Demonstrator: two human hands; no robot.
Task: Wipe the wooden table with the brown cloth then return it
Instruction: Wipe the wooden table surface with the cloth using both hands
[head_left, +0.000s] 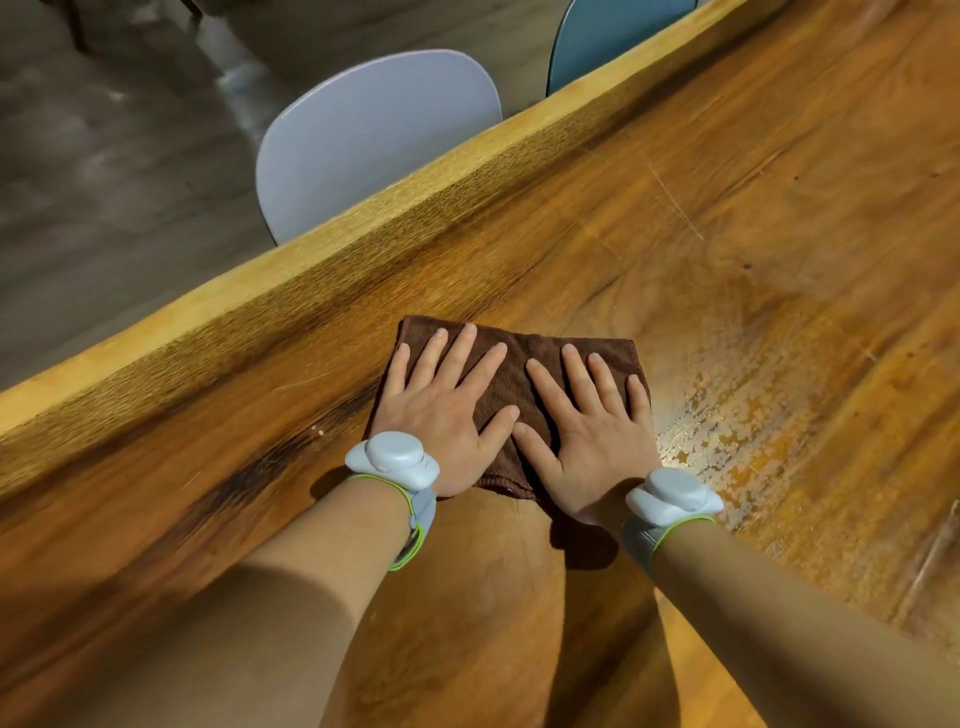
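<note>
A brown cloth (519, 358) lies folded flat on the wooden table (753, 218), near its far edge. My left hand (441, 405) presses flat on the cloth's left half, fingers spread. My right hand (587, 421) presses flat on the right half, fingers spread too. The thumbs nearly touch in the middle. Neither hand grips the cloth; both palms lie on top of it. Each wrist carries a grey band with a round sensor.
A damp, patchy sheen (727, 415) marks the wood right of the cloth. Beyond the table's far edge stand a pale lilac chair (374, 140) and a blue-grey chair (608, 36) on a grey floor.
</note>
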